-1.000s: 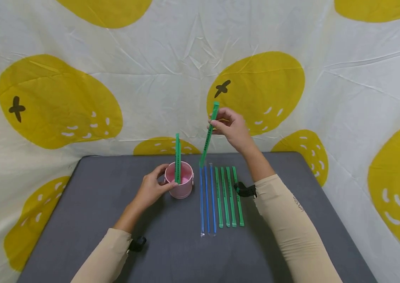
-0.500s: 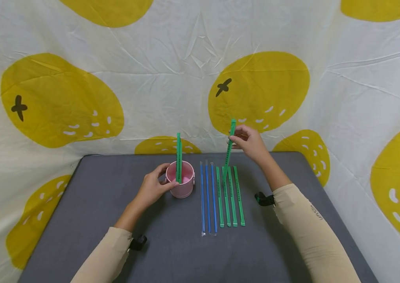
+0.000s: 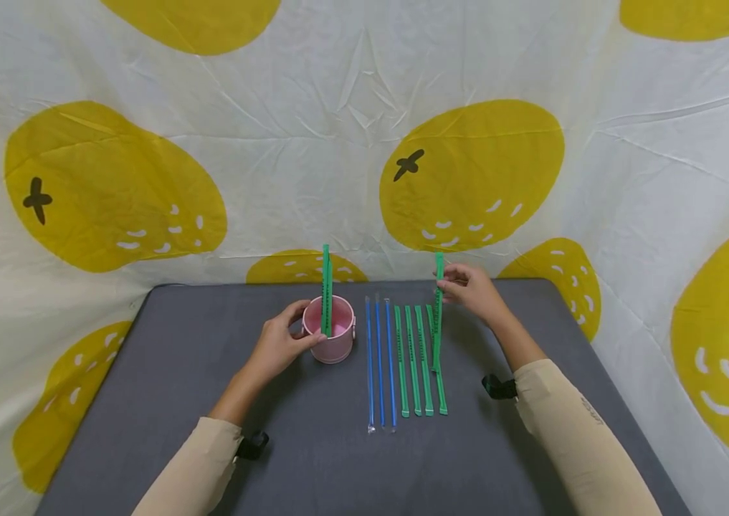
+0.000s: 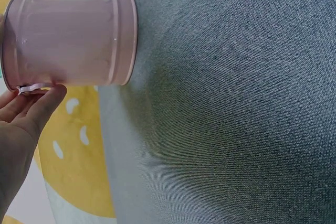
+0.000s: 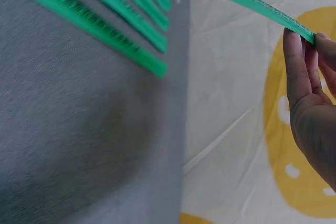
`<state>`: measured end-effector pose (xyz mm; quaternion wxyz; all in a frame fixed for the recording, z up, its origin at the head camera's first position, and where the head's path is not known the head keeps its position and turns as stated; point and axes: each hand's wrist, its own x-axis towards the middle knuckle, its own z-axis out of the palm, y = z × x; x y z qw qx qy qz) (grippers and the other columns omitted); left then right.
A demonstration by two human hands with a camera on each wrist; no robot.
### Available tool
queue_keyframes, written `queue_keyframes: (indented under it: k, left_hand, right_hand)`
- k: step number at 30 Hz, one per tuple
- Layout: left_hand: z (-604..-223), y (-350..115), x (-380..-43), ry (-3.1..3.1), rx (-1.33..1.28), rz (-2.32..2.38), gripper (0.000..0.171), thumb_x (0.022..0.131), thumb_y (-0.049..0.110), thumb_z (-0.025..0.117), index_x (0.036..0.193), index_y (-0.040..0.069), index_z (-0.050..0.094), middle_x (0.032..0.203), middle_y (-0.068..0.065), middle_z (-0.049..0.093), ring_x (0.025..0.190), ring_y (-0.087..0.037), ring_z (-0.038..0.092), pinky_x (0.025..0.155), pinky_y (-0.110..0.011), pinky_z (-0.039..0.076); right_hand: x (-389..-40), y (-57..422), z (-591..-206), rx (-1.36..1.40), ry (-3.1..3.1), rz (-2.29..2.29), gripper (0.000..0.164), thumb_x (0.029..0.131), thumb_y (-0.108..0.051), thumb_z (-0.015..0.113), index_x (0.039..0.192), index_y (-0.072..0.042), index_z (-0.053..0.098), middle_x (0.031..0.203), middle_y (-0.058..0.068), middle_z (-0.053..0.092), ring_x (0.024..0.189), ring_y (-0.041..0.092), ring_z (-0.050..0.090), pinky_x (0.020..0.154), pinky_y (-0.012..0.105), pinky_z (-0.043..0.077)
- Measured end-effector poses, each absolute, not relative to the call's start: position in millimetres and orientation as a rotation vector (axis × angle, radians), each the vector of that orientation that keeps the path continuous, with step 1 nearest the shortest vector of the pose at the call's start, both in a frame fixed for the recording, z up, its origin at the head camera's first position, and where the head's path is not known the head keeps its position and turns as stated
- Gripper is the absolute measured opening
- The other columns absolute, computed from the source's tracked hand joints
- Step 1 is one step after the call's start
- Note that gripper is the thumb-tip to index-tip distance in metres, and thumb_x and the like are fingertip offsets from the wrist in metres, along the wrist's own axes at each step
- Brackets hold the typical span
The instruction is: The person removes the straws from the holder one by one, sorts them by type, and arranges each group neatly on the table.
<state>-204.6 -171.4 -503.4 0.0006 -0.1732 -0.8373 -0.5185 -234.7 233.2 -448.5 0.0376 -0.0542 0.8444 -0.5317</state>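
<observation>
A small pink bucket (image 3: 333,350) stands upright on the grey table, and my left hand (image 3: 279,342) holds it by its left side, thumb at the rim. In the left wrist view, the fingers (image 4: 44,108) touch the side lug. Green-wrapped straws (image 3: 326,287) rise from the bucket; their exact number is unclear. My right hand (image 3: 475,292) pinches another green-wrapped straw (image 3: 438,315) near its top. It hangs almost upright over the rightmost of several green-wrapped straws (image 3: 421,358) lying in a row. In the right wrist view the held straw (image 5: 247,2) bends slightly.
Three blue straws (image 3: 380,365) in clear wrappers lie left of the green row, between it and the bucket. The grey table (image 3: 209,322) ends at a hanging cloth (image 3: 299,186) printed with yellow fruit shapes.
My right hand has moved right and down with the green-wrapped straw, from above the blue straws to the right end of the green row. The left hand and bucket stay put.
</observation>
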Motion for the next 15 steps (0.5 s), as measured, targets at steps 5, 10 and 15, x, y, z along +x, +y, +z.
queue_keyframes:
  k: [5, 10, 15]
  left_hand:
    - [-504, -171, -204, -2.633, -0.541, -1.634, 0.077, 0.082, 0.025, 0.09, 0.145, 0.0, 0.053, 0.141, -0.025, 0.061, 0.133, -0.04, 0.059, 0.096, -0.047, 0.059]
    - [-504, -172, -205, -2.628, -0.534, -1.642, 0.075, 0.082, 0.024, 0.09, 0.144, 0.002, 0.054, 0.141, -0.023, 0.062, 0.133, -0.039, 0.059, 0.096, -0.047, 0.059]
    - [-505, -171, -205, -2.633, -0.541, -1.631, 0.073, 0.083, 0.026, 0.089, 0.144, 0.003, 0.054, 0.141, -0.02, 0.063, 0.134, -0.036, 0.059, 0.096, -0.045, 0.059]
  right_hand:
    - [-233, 246, -467, -0.042, 2.607, -1.583, 0.043, 0.104, -0.017, 0.064, 0.138, 0.009, 0.055, 0.125, 0.028, 0.062, 0.097, 0.019, 0.07, 0.086, 0.039, 0.065]
    - [-232, 256, -494, 0.069, 2.64, -1.507, 0.041, 0.102, -0.02, 0.068, 0.132, 0.006, 0.061, 0.117, 0.025, 0.07, 0.093, 0.026, 0.073, 0.088, 0.047, 0.064]
    - [-229, 259, -513, 0.155, 2.653, -1.478, 0.035, 0.1, -0.016, 0.07, 0.124, 0.009, 0.064, 0.104, 0.02, 0.075, 0.084, 0.029, 0.075, 0.077, 0.039, 0.066]
